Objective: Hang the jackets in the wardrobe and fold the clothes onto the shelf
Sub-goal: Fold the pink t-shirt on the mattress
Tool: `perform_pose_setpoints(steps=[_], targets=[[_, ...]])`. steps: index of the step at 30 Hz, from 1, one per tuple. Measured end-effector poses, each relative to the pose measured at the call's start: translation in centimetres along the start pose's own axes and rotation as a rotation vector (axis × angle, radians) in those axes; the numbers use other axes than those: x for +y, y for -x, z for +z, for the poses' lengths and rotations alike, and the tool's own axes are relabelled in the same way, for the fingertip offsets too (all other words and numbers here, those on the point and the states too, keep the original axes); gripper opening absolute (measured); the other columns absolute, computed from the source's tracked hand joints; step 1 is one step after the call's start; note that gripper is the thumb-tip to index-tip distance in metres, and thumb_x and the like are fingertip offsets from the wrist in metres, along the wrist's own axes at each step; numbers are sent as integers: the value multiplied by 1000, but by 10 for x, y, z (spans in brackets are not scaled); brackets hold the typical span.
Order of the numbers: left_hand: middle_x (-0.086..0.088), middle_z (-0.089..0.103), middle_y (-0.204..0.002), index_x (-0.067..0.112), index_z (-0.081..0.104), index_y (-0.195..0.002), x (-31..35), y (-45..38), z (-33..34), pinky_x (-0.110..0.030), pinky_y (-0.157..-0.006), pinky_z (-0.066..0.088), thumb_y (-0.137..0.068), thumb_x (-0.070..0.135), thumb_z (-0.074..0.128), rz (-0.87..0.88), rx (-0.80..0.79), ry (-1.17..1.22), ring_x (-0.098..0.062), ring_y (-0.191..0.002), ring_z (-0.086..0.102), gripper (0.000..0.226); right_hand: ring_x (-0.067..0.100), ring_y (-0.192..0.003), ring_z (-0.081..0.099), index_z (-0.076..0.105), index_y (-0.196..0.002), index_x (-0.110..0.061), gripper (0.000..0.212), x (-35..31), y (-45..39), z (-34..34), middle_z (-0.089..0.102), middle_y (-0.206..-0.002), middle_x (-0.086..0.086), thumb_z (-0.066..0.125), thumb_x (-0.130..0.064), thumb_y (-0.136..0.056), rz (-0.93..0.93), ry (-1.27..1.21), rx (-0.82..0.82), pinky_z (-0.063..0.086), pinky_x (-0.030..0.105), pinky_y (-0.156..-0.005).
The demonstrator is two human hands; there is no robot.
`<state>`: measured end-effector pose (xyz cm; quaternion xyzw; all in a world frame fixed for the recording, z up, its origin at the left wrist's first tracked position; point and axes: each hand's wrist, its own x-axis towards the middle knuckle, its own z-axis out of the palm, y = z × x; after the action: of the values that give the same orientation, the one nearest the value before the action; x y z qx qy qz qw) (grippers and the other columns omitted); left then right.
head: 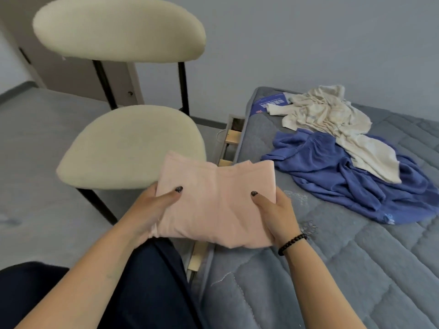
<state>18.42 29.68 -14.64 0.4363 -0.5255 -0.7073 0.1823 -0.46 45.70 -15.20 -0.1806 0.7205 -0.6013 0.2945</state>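
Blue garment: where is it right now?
Head view, right side: the blue garment lies unfolded on the grey mattress, partly under the cream garment, beyond the right hand.

Soft, even, cool light thru-out; shadows faint, no glare seen. Wide-angle bending is seen at edges; detail is slightly smeared, esp. top left.

- To your left stands a chair (pixel 128 143) with a cream padded seat, a cream backrest and black legs.
- On your right lies a grey quilted mattress (pixel 332 269).
- Between the two you can see wooden bed slats (pixel 231 138) at the mattress edge.
- A blue-and-white label (pixel 268 103) sits at the mattress's far corner.
- Behind the chair is a door (pixel 71 74); the floor (pixel 28 186) is grey.
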Motion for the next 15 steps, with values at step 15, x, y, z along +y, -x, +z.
perform_pose_setpoints(steps=[15], targets=[[7, 69, -111, 28, 58, -120, 38, -120, -181, -38, -90, 53, -91, 32, 63, -7, 290, 79, -15, -102, 66, 30, 4, -71, 58, 57, -87, -21, 16, -51, -107, 225, 61, -81, -8, 56, -6, -90, 45, 275, -170, 45, 20, -58]])
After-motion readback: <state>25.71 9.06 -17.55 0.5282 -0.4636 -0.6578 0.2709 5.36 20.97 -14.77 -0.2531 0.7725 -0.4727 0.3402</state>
